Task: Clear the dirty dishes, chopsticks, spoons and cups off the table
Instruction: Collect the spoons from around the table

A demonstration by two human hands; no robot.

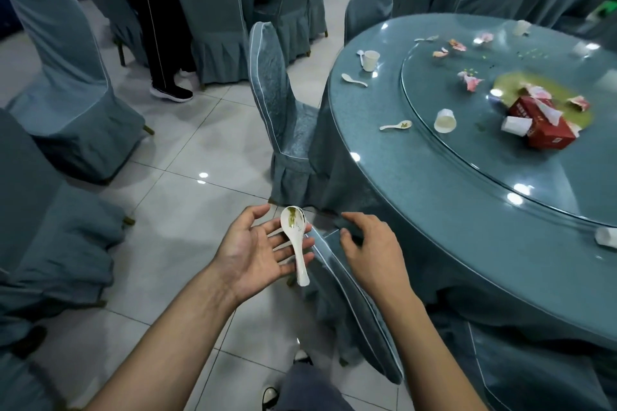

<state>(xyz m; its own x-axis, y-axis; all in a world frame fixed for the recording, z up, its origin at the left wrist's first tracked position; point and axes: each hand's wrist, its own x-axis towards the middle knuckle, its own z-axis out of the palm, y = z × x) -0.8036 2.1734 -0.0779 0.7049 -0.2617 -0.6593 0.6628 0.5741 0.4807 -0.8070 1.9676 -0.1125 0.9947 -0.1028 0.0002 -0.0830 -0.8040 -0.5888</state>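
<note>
At lower centre the left hand [253, 250] lies palm up with fingers flat. A soiled white spoon [295, 237] rests across them, probably so it can be carried off level. Just beside it the right hand [370, 250] hangs loosely curled and empty over a chair back [337, 277]. On the round surface [417, 177] at right, more spoons [395, 125], toppled cups [445, 121] and a red tissue box [547, 133] wait.

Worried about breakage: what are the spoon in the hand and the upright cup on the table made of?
The spoon lying on the left hand looks like glazed white ceramic: thick-walled, glossy, catching highlights. The upright cup looks thin and matt, probably disposable paper or plastic; which one is unclear.
</note>
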